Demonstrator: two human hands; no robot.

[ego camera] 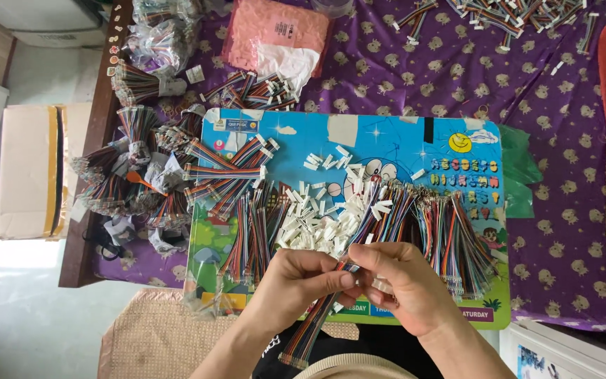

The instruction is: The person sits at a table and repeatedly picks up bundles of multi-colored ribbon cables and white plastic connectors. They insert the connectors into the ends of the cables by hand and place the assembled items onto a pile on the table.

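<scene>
Both hands work close together just above the near edge of a bright blue cartoon-printed plastic board (415,140) that lies on a surface covered with a purple patterned cloth (562,231). The left hand (296,281) is clenched around a flat rainbow-coloured ribbon wire strip (310,330), whose loose end hangs down toward the person's lap. The right hand (405,284) pinches the upper end of the same strip between thumb and fingertips; whether a small white plastic connector housing is already seated there cannot be told, since the fingers cover it.

As a judgement of progress: a good deal looks finished. Bundles of multicoloured wire strips with white ends (229,172) lie stacked on the left part of the board, and tied bunches in clear bags (131,168) sit beyond its left edge. Much also remains: a heap of loose white connector housings (317,221) lies in the middle of the board, and a thick fan of multicoloured wire strips (443,231) lies just to the right of it, near the right hand. More wire strips (499,17) are scattered at the far side of the cloth.
</scene>
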